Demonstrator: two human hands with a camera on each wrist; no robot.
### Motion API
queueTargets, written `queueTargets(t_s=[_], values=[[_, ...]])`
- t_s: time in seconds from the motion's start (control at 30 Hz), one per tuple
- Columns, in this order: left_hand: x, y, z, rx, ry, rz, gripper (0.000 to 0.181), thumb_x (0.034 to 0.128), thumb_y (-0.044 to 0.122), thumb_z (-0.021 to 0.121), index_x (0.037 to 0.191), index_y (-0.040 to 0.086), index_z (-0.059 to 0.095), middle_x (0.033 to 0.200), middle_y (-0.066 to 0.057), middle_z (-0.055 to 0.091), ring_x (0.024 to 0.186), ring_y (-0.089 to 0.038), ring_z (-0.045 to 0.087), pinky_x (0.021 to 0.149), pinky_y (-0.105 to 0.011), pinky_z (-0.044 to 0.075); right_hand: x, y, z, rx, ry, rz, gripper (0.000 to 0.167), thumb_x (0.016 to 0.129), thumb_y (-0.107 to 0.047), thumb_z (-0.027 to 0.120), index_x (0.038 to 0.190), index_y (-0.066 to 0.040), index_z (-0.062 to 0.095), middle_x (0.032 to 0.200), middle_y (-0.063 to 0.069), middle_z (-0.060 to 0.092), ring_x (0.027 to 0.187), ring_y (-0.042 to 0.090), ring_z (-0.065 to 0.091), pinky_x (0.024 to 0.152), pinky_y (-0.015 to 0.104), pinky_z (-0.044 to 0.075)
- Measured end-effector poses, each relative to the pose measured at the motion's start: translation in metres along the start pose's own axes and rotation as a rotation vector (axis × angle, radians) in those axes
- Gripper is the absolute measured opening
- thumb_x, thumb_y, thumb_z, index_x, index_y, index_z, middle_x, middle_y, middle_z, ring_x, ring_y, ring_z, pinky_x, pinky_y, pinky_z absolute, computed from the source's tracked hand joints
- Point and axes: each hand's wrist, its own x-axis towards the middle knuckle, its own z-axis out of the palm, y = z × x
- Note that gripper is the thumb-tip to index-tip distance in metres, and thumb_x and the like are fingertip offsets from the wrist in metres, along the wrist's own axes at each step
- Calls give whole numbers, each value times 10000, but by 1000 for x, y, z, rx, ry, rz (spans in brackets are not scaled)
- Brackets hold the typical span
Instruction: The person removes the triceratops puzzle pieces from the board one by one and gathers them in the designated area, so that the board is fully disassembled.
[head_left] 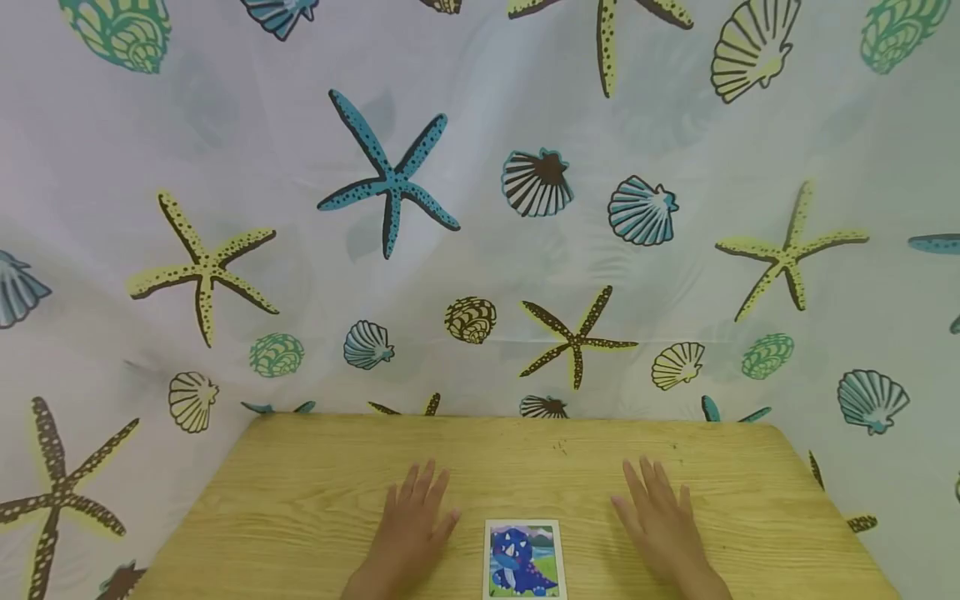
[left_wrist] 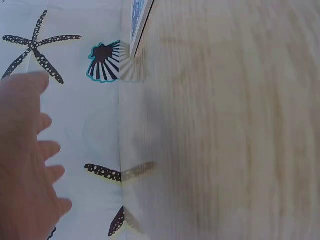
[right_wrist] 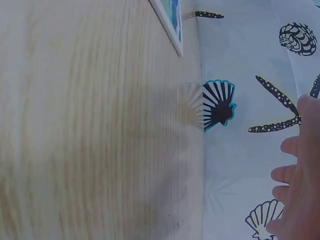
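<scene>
A square picture card [head_left: 523, 560] with a white border and a blue cartoon dinosaur lies between the two hands in the head view. To its left is the left hand [head_left: 411, 527], palm down with fingers spread, holding nothing. On the card's other side the right hand [head_left: 662, 523] has its fingers extended and is also without any object. Each wrist view shows part of the card, its edge [left_wrist: 141, 22] and its corner [right_wrist: 171, 21] at the top, apart from the left hand [left_wrist: 27, 160] and the right hand [right_wrist: 302, 175].
A light wooden table [head_left: 315, 467] spans the lower part of the head view. Behind it and at both sides hangs a white cloth [head_left: 465, 258] printed with starfish and shells, meeting the table's far edge.
</scene>
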Motion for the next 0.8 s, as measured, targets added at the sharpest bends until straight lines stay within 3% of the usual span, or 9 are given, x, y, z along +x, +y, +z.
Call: queueTargets(t_s=[0.2, 0.37, 0.47, 0.6, 0.8], values=[[8, 14, 6, -237, -119, 61, 687, 951, 434, 523, 1468, 35, 311, 1497, -184, 317, 1373, -377, 285, 1068, -574, 275, 8, -18, 3, 308, -59, -11, 638, 992, -491, 377, 1486, -97, 298, 1525, 189, 243, 1397, 403, 190, 1040, 666, 215], [16, 27, 12, -343, -231, 34, 865, 855, 544, 608, 1474, 30, 291, 1455, -185, 365, 1334, -375, 345, 1028, -545, 356, 15, -36, 16, 508, -64, -47, 569, 980, -415, 476, 1432, -80, 392, 1418, 144, 398, 1273, 363, 388, 965, 591, 386], [18, 33, 16, -380, -299, -14, 924, 789, 548, 678, 1464, 29, 318, 1424, -191, 395, 1305, -375, 379, 1007, -549, 379, 20, -47, 25, 580, -86, -89, 506, 976, -360, 510, 1383, -64, 452, 1311, 105, 488, 1115, 279, 483, 878, 445, 466], [14, 37, 23, -405, -346, -49, 934, 746, 555, 710, 1438, 25, 374, 1387, -175, 430, 1268, -355, 418, 991, -547, 396, 25, -59, 38, 635, -145, -141, 449, 968, -309, 541, 1327, -42, 501, 1176, 122, 548, 954, 174, 493, 750, 270, 461], [6, 36, 32, -328, -309, 30, 898, 747, 568, 710, 1374, -23, 457, 1279, -136, 480, 1189, -316, 443, 942, -491, 448, 24, -68, 55, 706, -268, -201, 435, 958, -261, 567, 1282, 26, 525, 1089, 132, 570, 845, 106, 520, 671, 208, 461]])
